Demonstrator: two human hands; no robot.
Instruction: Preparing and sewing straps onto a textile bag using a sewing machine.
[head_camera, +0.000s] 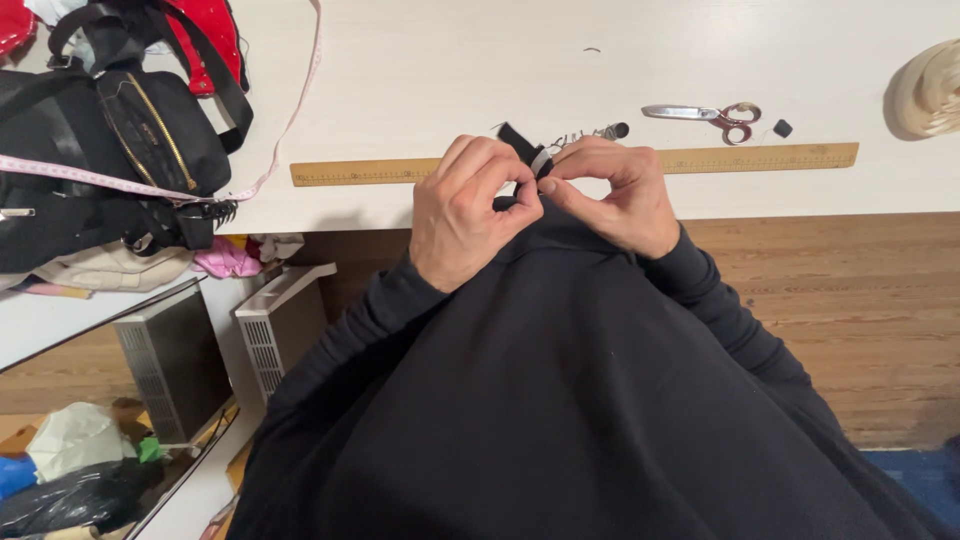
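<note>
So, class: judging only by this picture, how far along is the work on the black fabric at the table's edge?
Done: nothing finished shows; the red-handled metal scissors and long wooden ruler lie set aside on the white table. In hand: the left hand and right hand pinch the black fabric together at its upper edge, beside a small pale strip. Left: cannot be judged; the pinched spot is hidden.

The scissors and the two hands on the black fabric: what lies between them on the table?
In the head view, the wooden ruler lies between the scissors and the hands, left hand and right hand, which pinch the black fabric.
</note>
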